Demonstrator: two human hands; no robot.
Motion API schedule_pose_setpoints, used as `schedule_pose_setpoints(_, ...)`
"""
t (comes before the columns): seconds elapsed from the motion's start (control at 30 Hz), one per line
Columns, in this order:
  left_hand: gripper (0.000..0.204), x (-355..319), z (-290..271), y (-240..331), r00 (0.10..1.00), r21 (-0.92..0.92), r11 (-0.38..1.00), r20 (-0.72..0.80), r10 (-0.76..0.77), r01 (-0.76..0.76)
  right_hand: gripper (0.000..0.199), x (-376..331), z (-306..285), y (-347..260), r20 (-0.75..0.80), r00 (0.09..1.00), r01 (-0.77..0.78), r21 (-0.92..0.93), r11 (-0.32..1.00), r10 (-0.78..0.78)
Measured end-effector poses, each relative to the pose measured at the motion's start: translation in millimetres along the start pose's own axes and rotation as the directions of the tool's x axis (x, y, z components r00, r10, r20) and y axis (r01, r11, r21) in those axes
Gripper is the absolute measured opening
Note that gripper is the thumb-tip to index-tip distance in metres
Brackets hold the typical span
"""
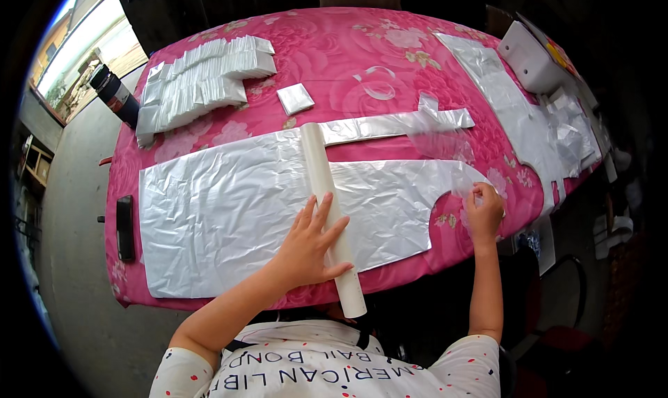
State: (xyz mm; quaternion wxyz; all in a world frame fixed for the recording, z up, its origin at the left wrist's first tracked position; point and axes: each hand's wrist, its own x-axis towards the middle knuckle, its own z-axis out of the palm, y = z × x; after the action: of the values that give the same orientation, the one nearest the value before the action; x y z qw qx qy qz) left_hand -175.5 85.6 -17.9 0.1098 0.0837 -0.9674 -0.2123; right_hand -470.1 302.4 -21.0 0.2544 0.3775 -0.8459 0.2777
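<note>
Plastic sheet (229, 210) — translucent white (crinkled) — flat under a white tube (330, 210).

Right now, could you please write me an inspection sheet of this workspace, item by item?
Surface: table under a pink flowered cloth.
Job's things: large crinkled silver plastic sheet lying flat; cream cardboard tube lying across it.
Clutter: stack of folded silver pieces; small folded silver square; narrow silver strip; black bar at the table's left edge; dark bottle; white plastic box.
Grippers: left hand flat on the tube, fingers spread; right hand pinching the sheet's right end.
Cables: nothing seen.
Surroundings: grey floor; bright window at upper left.
</note>
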Motion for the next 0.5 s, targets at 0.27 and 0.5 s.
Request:
schedule_pose_setpoints(0.27,0.06,-4,-7,16,0.986,-0.426,0.902,-0.112,-0.126,0.067,0.013,-31,-22,-166,0.474,0.879,-0.354,0.71,0.609,-0.042)
schedule_pose_setpoints(0.5,0.036,-30,-24,-5,0.825,-0.9,0.114,0.325,-0.463,0.42,0.018,-63,-10,-238,0.582,0.729,-0.37,0.777,0.509,-0.359)
